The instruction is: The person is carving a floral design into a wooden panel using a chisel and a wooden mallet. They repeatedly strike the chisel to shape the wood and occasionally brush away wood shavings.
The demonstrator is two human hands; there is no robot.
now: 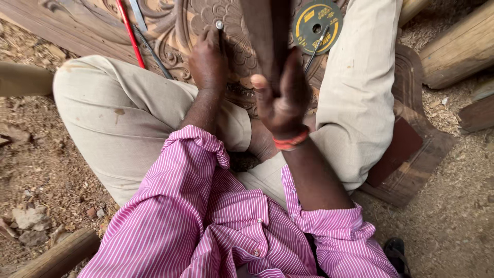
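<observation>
- While only the head view is given, it shows a person seated cross-legged on a sawdust-strewn floor (453,226), over a carved wooden panel (206,25).
- Left hand (208,64): closed around a thin chisel (220,32), whose metal tip rests on the panel's floral relief.
- Right hand (283,100): wrapped tight around a dark wooden mallet (267,36), held raised above the panel and between the knees; an orange band sits on the wrist.
- Handling, as a judgement: the chisel looks stiff, light and sharp-ended, best gripped along its shaft, well back from the tip. The mallet seems dense and heavy, so a full-fist grip low on its length suits it. The panel appears hard yet fine in detail, so its raised edges may chip.
- Nearby things: a round cutting disc (317,20) lies on the panel beside the right knee, and a red-handled tool (129,33) with other metal tools rests at upper left. Logs (458,49) lie to the right.
</observation>
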